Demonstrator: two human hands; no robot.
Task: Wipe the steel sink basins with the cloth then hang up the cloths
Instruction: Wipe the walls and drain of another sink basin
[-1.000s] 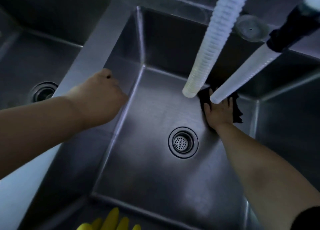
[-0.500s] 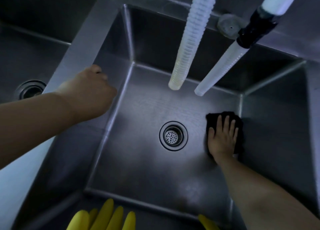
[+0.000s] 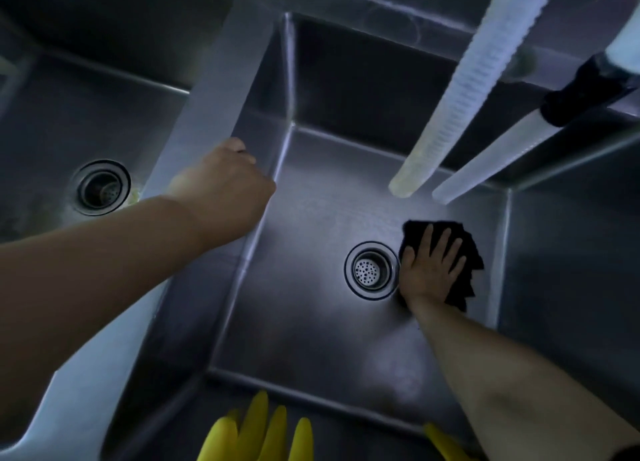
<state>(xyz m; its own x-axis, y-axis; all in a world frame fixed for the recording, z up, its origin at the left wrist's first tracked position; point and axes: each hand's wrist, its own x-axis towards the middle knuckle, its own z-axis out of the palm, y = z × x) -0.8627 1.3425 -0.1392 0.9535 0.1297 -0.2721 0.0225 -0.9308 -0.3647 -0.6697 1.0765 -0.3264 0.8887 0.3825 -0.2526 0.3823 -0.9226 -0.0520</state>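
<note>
A dark cloth [image 3: 464,249] lies flat on the floor of the middle steel basin [image 3: 311,322], just right of its round drain [image 3: 371,270]. My right hand [image 3: 431,268] presses on the cloth with straight, spread fingers. My left hand [image 3: 221,197] rests on the steel divider [image 3: 214,89] between the middle basin and the left basin [image 3: 86,114]; its fingers curl over the divider's edge and are hidden from view.
Two pale hoses hang over the basin's back: a ribbed one [image 3: 460,93] and a smooth one [image 3: 491,155] with a black fitting [image 3: 585,93]. Yellow rubber gloves [image 3: 259,433] drape over the front rim. The left basin has its own drain [image 3: 102,187].
My right hand slid the cloth from the back right corner under the hoses forward, then left to beside the drain. My left hand stayed on the divider.
</note>
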